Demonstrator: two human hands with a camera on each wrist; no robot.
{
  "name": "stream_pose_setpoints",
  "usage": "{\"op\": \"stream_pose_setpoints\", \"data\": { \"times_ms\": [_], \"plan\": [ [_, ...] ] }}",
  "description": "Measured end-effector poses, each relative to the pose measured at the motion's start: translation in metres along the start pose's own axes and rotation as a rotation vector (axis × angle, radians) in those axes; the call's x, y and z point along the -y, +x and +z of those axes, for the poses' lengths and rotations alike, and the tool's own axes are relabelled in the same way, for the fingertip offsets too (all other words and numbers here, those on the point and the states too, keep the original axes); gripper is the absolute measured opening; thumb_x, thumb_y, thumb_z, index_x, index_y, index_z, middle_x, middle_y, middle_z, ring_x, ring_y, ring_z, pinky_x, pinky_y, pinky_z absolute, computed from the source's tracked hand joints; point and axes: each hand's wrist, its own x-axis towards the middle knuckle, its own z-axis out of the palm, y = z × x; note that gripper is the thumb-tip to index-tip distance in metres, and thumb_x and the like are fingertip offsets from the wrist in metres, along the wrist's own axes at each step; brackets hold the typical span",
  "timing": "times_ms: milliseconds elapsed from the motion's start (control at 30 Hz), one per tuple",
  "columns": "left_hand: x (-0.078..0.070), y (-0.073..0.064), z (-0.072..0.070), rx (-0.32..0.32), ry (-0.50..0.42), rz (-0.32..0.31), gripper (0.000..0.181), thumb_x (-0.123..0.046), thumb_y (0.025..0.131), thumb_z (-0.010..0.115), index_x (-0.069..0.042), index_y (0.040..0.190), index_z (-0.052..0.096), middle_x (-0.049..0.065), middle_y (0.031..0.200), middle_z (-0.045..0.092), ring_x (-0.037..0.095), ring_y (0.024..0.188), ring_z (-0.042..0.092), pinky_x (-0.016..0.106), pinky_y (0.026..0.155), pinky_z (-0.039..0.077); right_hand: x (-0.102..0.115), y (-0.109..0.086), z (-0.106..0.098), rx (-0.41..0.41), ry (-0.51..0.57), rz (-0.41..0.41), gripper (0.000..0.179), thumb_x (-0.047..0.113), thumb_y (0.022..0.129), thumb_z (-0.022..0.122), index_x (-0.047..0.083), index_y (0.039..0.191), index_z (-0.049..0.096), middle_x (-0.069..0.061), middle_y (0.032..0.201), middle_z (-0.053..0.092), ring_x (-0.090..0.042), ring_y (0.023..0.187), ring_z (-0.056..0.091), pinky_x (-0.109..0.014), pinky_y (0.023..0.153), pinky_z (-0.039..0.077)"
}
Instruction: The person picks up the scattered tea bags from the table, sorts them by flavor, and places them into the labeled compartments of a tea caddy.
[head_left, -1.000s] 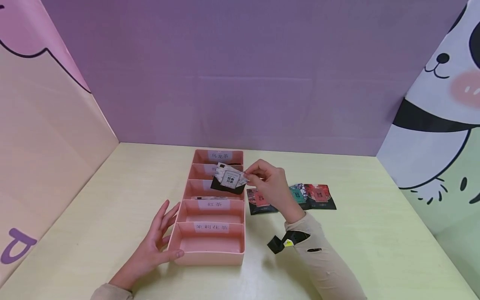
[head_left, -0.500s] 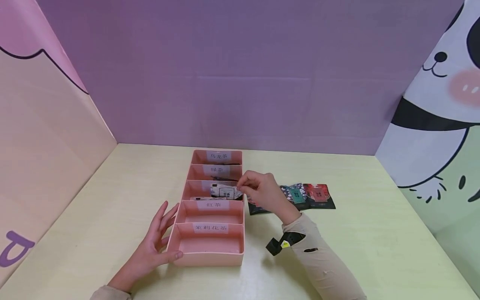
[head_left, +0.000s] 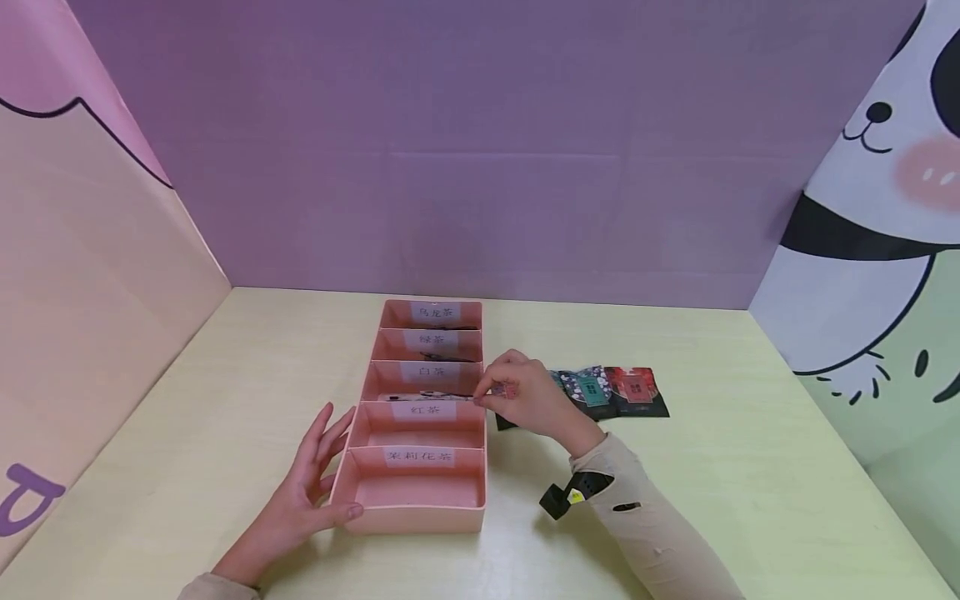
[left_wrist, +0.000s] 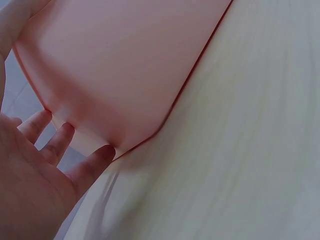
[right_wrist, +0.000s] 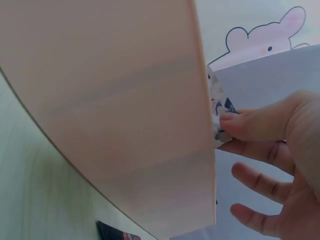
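Note:
My right hand (head_left: 536, 398) pinches the right edge of a white-patterned tea sachet (right_wrist: 218, 107) between thumb and forefinger. In the head view this sachet is mostly down in the middle compartment of a pink divided box (head_left: 420, 521), with its top edge at the divider. The right wrist view shows its printed corner sticking out past the box rim, the other fingers spread loosely. My left hand (head_left: 303, 479) rests against the near left corner of the box, thumb at the front and fingers on the left side. Its fingertips (left_wrist: 106, 152) touch the pink wall.
Several dark tea sachets (head_left: 636, 392) with red and green labels lie overlapping on the table (head_left: 750, 483) right of the box, partly behind my right hand. Dark sachet edges (head_left: 450, 358) show in the two far compartments. Each compartment carries a white label (head_left: 423, 411).
The right hand has lowered the white tea sachet from above the box into the middle compartment, so its front face no longer shows. The left hand has stayed at the box corner.

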Motion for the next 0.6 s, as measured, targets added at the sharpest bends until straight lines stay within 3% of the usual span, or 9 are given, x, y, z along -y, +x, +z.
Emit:
{"op": "stream_pose_setpoints", "data": {
  "times_ms": [133, 300, 467, 600],
  "plan": [
    [-0.0001, -0.0004, -0.0002, -0.001, 0.003, -0.001, 0.114, 0.009, 0.082, 0.071, -0.022, 0.16, -0.005, -0.008, 0.163, 0.021, -0.003, 0.136, 0.034, 0.016, 0.099, 0.039, 0.0003, -0.0001, 0.002, 0.027, -0.028, 0.028, 0.009, 0.002, 0.084, 0.077, 0.01, 0.086, 0.075, 0.0, 0.091, 0.065, -0.022, 0.097, 0.054, -0.041, 0.073, 0.053],
    [-0.0023, 0.0002, -0.0002, 0.0, 0.005, 0.02, 0.113, 0.008, 0.082, 0.072, -0.021, 0.16, -0.004, -0.009, 0.162, 0.022, -0.002, 0.135, 0.034, 0.016, 0.099, 0.04, -0.0001, 0.0015, 0.005, 0.06, -0.104, 0.04, 0.003, 0.007, 0.086, 0.077, 0.01, 0.088, 0.077, 0.001, 0.093, 0.065, -0.022, 0.104, 0.049, -0.038, 0.084, 0.049],
    [-0.0028, -0.0001, 0.0001, -0.005, 0.009, 0.022, 0.113, 0.008, 0.082, 0.072, -0.02, 0.16, -0.003, -0.009, 0.163, 0.022, -0.002, 0.135, 0.034, 0.016, 0.099, 0.039, 0.0015, 0.0022, 0.0047, 0.059, -0.145, 0.057, 0.003, 0.012, 0.086, 0.078, 0.01, 0.088, 0.079, -0.001, 0.1, 0.058, -0.022, 0.102, 0.045, -0.035, 0.081, 0.046],
    [-0.0023, -0.0001, 0.0007, -0.005, 0.01, 0.009, 0.112, 0.008, 0.082, 0.072, -0.021, 0.161, -0.003, -0.009, 0.163, 0.022, -0.003, 0.135, 0.034, 0.016, 0.099, 0.039, 0.0029, 0.0007, 0.0019, 0.067, -0.136, 0.062, 0.004, 0.012, 0.086, 0.078, 0.01, 0.088, 0.079, 0.001, 0.097, 0.056, -0.021, 0.098, 0.043, -0.032, 0.077, 0.043]
  ]
}}
